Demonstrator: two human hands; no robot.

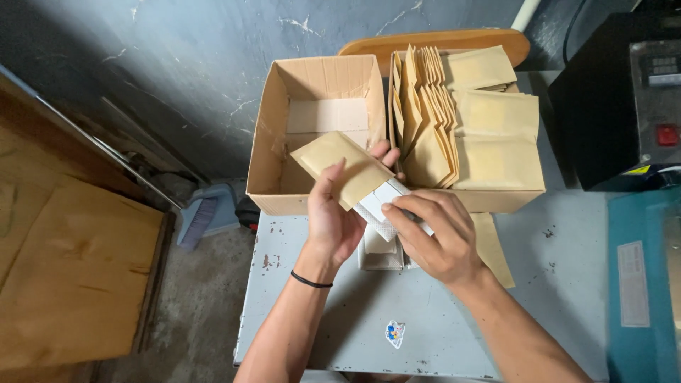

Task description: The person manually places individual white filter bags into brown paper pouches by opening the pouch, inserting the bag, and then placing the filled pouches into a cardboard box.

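My left hand (339,213) grips a small tan paper envelope (339,164) by its lower end, holding it tilted over the front wall of a nearly empty cardboard box (264,167). My right hand (433,234) pinches a flat white packet (379,206) whose far end sits in the envelope's open mouth. A short stack of similar white packets (381,250) lies on the grey table (369,319) just under both hands.
A second cardboard box (511,198) on the right holds several upright tan envelopes (454,120). A black machine (617,99) and a teal device (642,284) stand at the right edge. Left of the table lie a wooden board (71,269) and a dustpan brush (202,216).
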